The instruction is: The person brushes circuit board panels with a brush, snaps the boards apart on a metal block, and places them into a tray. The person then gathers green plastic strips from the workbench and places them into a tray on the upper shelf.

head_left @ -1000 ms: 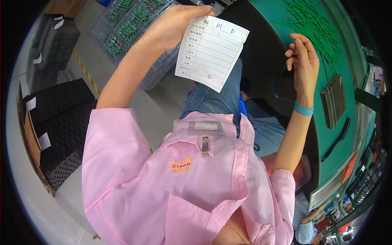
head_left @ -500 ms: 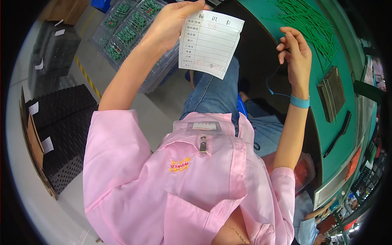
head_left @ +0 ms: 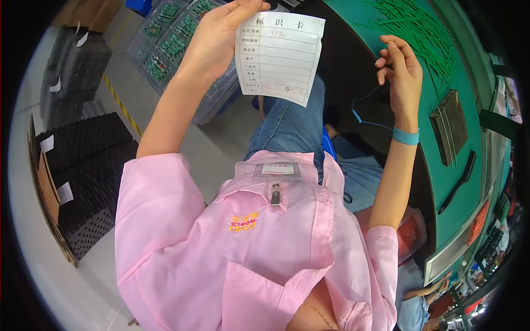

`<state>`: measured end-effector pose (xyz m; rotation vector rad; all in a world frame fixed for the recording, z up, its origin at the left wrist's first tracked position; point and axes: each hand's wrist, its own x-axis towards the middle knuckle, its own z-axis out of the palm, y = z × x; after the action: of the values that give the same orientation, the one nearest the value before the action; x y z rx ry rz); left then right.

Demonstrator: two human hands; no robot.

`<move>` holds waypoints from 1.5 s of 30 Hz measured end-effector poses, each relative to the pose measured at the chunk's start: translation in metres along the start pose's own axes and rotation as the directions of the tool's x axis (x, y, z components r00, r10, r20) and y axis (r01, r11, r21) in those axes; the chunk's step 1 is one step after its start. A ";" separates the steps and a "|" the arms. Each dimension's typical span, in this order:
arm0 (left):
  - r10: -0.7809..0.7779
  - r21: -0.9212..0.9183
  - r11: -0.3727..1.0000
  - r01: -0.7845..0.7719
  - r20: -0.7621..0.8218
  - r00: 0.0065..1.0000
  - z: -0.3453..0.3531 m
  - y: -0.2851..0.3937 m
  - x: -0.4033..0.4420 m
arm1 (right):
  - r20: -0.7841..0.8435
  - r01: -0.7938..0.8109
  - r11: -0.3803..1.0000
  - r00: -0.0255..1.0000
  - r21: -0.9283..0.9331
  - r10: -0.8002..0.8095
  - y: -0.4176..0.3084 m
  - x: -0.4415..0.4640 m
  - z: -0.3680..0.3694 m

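A white paper card (head_left: 279,60) with a printed table and faint red handwriting is pinched at its upper left corner by my left hand (head_left: 221,36). It hangs above my jeans, its printed side toward me. My right hand (head_left: 400,63) is raised near the edge of the green work surface, fingers loosely bent and apart, with nothing visible in them. Around that wrist is a blue wrist strap (head_left: 406,137), from which a thin blue cord (head_left: 359,117) loops to the left.
Thin green strands (head_left: 414,38) lie piled on the green work surface (head_left: 408,83). Nearer me are a dark block (head_left: 452,124) with thin rods and a black brush (head_left: 459,182). Clear compartment trays (head_left: 171,47) with green parts stand left; black stacked trays (head_left: 88,165) sit farther left.
My left hand and the card have shifted slightly left. The blue cord's loop has swung a little left, while my right hand stays nearly in place.
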<state>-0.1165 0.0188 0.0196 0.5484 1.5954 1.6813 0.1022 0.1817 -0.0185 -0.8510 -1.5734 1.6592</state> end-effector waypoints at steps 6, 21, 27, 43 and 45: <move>0.011 0.010 1.000 -0.011 -0.089 0.996 -0.024 -0.013 -0.022 | 0.000 -0.001 1.000 1.000 -0.005 0.001 0.001 0.001 0.000; -0.133 0.279 0.920 0.274 -0.437 0.890 -0.146 -0.219 -0.030 | -0.010 -0.016 0.997 1.000 -0.075 0.015 0.001 0.000 -0.001; 0.048 0.303 0.945 0.127 -0.511 0.858 -0.161 -0.277 -0.008 | -0.009 -0.009 0.997 1.000 -0.081 0.008 0.001 0.000 -0.001; -0.027 0.457 0.798 0.393 -0.625 0.780 -0.143 -0.257 -0.020 | 0.006 -0.023 1.000 1.000 -0.005 0.023 0.001 -0.002 -0.002; 0.125 0.627 0.711 0.319 -0.559 0.820 -0.142 -0.257 -0.022 | 0.008 -0.017 1.000 1.000 0.003 0.017 0.001 -0.002 -0.001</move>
<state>-0.1513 -0.1034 -0.2462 0.2936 2.7033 1.1354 0.1041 0.1801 -0.0190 -0.8588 -1.5728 1.6784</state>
